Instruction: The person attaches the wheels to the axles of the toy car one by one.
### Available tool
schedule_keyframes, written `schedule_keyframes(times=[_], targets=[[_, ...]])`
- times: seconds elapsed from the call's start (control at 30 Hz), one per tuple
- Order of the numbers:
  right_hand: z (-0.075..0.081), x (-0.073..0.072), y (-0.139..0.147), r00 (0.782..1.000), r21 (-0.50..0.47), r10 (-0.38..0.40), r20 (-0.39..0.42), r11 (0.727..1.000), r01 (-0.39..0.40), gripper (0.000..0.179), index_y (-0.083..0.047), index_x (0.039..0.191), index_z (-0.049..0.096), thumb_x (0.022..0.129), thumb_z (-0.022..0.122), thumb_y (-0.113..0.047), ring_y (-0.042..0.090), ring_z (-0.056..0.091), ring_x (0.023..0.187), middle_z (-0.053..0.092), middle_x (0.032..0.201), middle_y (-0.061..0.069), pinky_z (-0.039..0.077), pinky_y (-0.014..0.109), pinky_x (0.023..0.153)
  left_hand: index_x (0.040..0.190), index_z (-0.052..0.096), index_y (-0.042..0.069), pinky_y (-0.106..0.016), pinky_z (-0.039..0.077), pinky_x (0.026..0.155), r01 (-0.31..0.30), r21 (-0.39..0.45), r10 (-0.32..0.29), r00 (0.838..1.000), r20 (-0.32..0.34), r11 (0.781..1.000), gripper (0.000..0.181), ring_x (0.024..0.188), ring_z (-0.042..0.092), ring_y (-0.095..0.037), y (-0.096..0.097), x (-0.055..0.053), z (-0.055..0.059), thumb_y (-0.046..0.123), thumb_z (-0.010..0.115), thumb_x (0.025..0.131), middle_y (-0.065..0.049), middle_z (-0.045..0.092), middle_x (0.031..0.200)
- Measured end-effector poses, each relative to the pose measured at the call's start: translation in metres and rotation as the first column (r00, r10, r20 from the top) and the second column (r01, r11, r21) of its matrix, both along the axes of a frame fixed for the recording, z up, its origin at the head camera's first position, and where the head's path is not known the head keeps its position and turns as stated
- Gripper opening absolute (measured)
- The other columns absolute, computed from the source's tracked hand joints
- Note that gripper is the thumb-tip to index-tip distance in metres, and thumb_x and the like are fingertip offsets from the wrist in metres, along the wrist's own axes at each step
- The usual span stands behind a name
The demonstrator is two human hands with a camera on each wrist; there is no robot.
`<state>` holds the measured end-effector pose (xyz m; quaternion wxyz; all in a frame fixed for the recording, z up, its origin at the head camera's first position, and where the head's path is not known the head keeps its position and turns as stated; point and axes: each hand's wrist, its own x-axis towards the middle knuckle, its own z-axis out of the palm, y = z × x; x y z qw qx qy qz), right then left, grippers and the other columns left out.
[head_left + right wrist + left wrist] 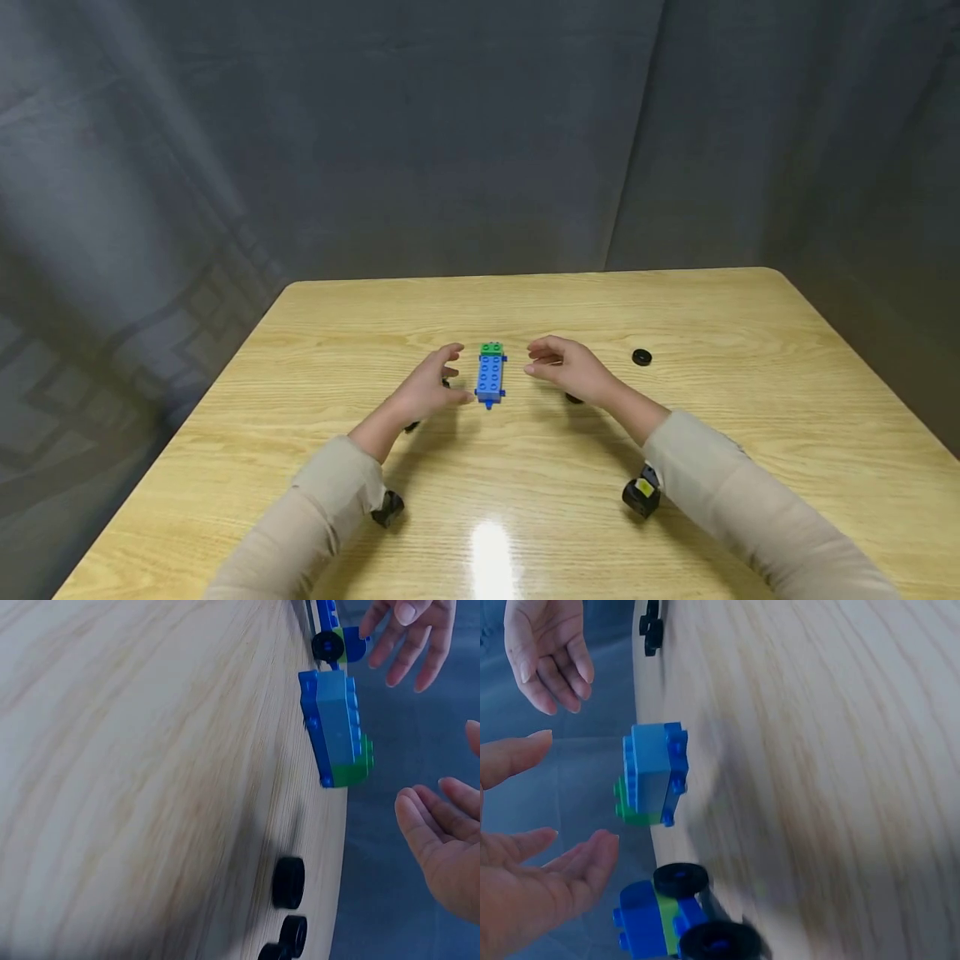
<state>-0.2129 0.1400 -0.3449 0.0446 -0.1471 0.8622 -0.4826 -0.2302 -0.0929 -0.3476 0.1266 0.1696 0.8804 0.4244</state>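
I can read no word, number or brand near me. Behind my right fingers, down by my sleeve, a small yellow label sits on the black device at my wrist; any print on it is too small for me to make out. Well to the left of my left fingers, the grey curtain shows a faint angular pattern, with no letter I can recognise.

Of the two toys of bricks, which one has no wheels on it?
The middle, green-ended toy: its side pegs are bare. The other toy, near the left hand, has black wheels.
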Motion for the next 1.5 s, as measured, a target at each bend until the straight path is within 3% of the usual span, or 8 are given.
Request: schedule_keyframes(times=[0.3,0.63,1.0,1.27,1.5], targets=[[-0.001,0.006,0.018,1.000,0.031,-0.022,-0.011,0.999,0.022,0.042,0.001,0.119,0.046,0.085,0.054,-0.023,0.028,0.047,0.102,0.049,0.114,0.016,0.041,0.039,0.081,0.137,0.019,0.011,-0.040,0.042,0.081,0.020,-0.043,-0.019,1.000,0.021,0.999,0.083,0.112,0.039,-0.031,0.013,-0.009,-0.007,0.011,0.069,0.072,-0.016,0.026,0.134],[-0.013,0.012,0.039,0.999,0.032,-0.038,-0.005,0.999,0.038,0.047,0.006,0.119,0.045,0.085,0.054,-0.026,0.029,0.047,0.101,0.050,0.112,0.019,0.040,0.040,0.082,0.139,0.012,0.009,-0.037,0.040,0.086,0.034,-0.068,-0.031,0.998,0.052,0.997,0.093,0.115,0.036,-0.035,0.022,-0.019,-0.017,0.006,0.072,0.068,-0.019,0.014,0.138],[-0.016,0.021,0.058,0.992,0.052,-0.122,0.038,0.991,0.120,0.048,0.007,0.119,0.044,0.085,0.054,-0.026,0.030,0.048,0.100,0.051,0.110,0.019,0.043,0.038,0.079,0.137,0.012,0.002,-0.038,0.033,0.091,0.036,-0.112,-0.037,0.999,-0.002,0.993,0.096,0.110,0.039,-0.030,0.027,-0.027,-0.029,0.006,0.075,0.064,-0.021,0.022,0.134],[-0.017,0.021,0.076,0.985,0.063,-0.175,0.008,0.983,0.174,0.050,0.008,0.117,0.045,0.084,0.054,-0.029,0.030,0.049,0.096,0.053,0.105,0.018,0.042,0.039,0.079,0.139,0.009,0.013,-0.042,0.029,0.094,-0.005,-0.178,0.012,0.999,0.037,0.984,0.100,0.113,0.034,-0.031,0.032,-0.029,-0.030,0.014,0.075,0.065,-0.017,0.016,0.137],[-0.025,0.021,0.090,0.982,0.104,-0.191,0.015,0.977,0.188,0.046,0.010,0.114,0.045,0.084,0.054,-0.024,0.028,0.051,0.090,0.053,0.100,0.017,0.044,0.036,0.074,0.140,0.008,0.015,-0.043,0.031,0.092,-0.009,-0.199,0.022,0.998,0.063,0.980,0.102,0.113,0.034,-0.034,0.038,-0.034,-0.031,0.013,0.076,0.064,-0.017,0.015,0.136]])
